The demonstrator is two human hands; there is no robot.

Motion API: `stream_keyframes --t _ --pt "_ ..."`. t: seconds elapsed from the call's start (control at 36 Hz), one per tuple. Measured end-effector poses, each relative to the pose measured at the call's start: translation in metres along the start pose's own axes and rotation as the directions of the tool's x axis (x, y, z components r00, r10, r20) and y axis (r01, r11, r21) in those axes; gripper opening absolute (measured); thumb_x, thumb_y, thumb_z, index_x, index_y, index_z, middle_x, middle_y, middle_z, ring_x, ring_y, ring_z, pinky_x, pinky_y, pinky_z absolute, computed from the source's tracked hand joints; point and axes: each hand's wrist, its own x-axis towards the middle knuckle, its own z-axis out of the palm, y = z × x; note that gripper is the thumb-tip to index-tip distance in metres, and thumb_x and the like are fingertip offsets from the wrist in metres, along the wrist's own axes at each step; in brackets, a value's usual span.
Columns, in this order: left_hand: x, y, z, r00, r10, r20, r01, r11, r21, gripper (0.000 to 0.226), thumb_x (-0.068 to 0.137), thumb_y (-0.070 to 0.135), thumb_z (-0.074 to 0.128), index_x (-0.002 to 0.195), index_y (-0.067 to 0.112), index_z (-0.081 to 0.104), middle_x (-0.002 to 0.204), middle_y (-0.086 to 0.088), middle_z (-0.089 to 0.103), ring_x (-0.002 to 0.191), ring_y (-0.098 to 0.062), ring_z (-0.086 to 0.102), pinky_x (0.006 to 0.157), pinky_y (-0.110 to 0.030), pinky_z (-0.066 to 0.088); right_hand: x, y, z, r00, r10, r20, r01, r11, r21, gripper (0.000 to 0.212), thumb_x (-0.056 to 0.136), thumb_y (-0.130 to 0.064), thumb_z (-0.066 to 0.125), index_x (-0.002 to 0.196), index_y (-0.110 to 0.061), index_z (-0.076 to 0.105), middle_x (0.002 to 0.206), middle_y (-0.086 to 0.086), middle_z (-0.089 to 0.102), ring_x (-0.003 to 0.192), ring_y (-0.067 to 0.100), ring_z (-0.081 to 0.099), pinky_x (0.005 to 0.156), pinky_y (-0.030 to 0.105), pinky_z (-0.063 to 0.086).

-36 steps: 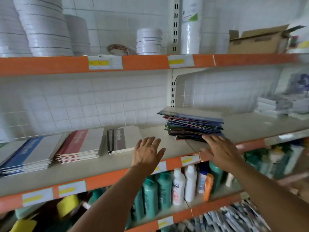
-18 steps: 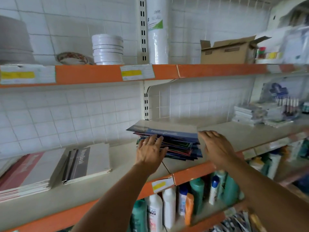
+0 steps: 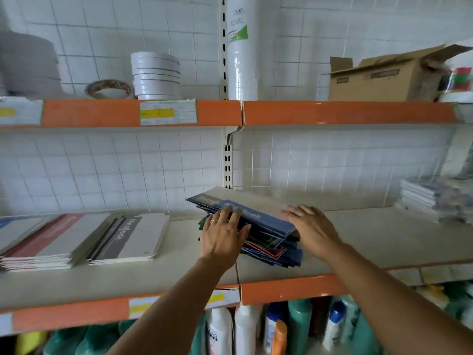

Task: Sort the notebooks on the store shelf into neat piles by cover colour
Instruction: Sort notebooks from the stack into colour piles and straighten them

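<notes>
The mixed stack of notebooks (image 3: 266, 237) lies on the middle shelf (image 3: 371, 242) near the centre of the view, its edges uneven, a blue-covered notebook (image 3: 256, 216) on top with its far side tilted up; the left hand (image 3: 222, 237) presses against the stack's side at 9 o'clock, fingers straight and spread, a ring on one finger; the right hand (image 3: 311, 226) lies at 3 o'clock of the stack, fingers straight over the top cover's right end, palm down; neither hand curls round anything. Toward 9 o'clock on the same shelf sit two sorted piles, a grey-and-black pile (image 3: 125, 239) nearest the hands and a red pile (image 3: 48, 242) just beside it at its 9 o'clock; at 3 o'clock, well apart, a blurred white stack (image 3: 425, 198) rests against the wall. At 12 o'clock the upper shelf carries tape rolls (image 3: 156, 75) and a cardboard box (image 3: 384, 78); at 6 o'clock bottles (image 3: 245, 329) stand below.
</notes>
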Motion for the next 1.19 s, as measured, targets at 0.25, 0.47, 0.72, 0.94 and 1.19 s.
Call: stream_keyframes --t 0.25,0.47,0.72,0.94,1.19 --pt "-0.009 0.027 0.001 0.994 -0.102 -0.038 0.099 0.992 -0.073 0.046 0.099 0.043 0.036 0.138 0.018 0.035 0.137 -0.002 0.044 0.118 -0.023 0.049 0.097 -0.035 0.039 0.004 0.011 0.015 0.962 -0.187 -0.197 0.207 0.974 0.088 0.029 0.092 -0.011 0.053 0.120 -0.011 0.061 0.140 0.005 0.051 0.132 0.021 0.043 0.114 0.032 0.025" --pt "-0.006 0.029 -0.002 0.986 -0.074 -0.150 0.078 0.997 0.015 0.038 0.098 0.042 0.027 0.119 0.019 0.050 0.120 0.000 0.053 0.110 -0.019 0.050 0.094 -0.032 0.038 0.001 0.006 -0.010 0.987 -0.078 -0.141 0.089 0.993 0.073 0.022 0.099 -0.015 0.037 0.121 -0.017 0.043 0.113 0.000 0.060 0.086 0.016 0.056 0.065 0.025 0.038" --pt "0.013 0.042 0.006 0.983 -0.073 0.166 0.065 0.997 0.051 0.064 0.097 0.060 0.020 0.151 0.025 0.023 0.158 0.000 0.020 0.147 -0.019 0.007 0.120 -0.042 0.005 0.008 0.011 -0.019 0.982 -0.096 -0.159 0.091 0.995 -0.039 0.070 0.096 -0.002 0.043 0.153 -0.025 0.009 0.141 0.002 0.046 0.112 0.016 0.055 0.083 0.024 0.045" --pt "0.002 0.033 -0.010 0.996 0.044 0.077 -0.056 0.986 0.154 0.060 0.094 0.035 0.045 0.148 0.022 0.025 0.143 -0.004 0.037 0.135 -0.023 0.031 0.115 -0.037 0.018 0.010 0.012 -0.016 0.986 -0.080 -0.148 0.069 0.994 -0.083 0.075 0.094 0.004 0.041 0.153 -0.023 0.004 0.155 0.001 0.029 0.134 0.015 0.040 0.107 0.024 0.034" --pt "-0.006 0.027 -0.018 0.998 0.059 0.003 -0.058 0.972 0.227 0.036 0.092 0.016 0.053 0.127 0.018 0.046 0.131 -0.001 0.048 0.127 -0.019 0.040 0.113 -0.032 0.024 0.011 -0.004 -0.012 0.982 -0.116 -0.148 0.103 0.990 -0.092 0.076 0.094 -0.001 0.042 0.153 -0.027 0.003 0.149 -0.004 0.038 0.111 0.014 0.057 0.083 0.026 0.049"
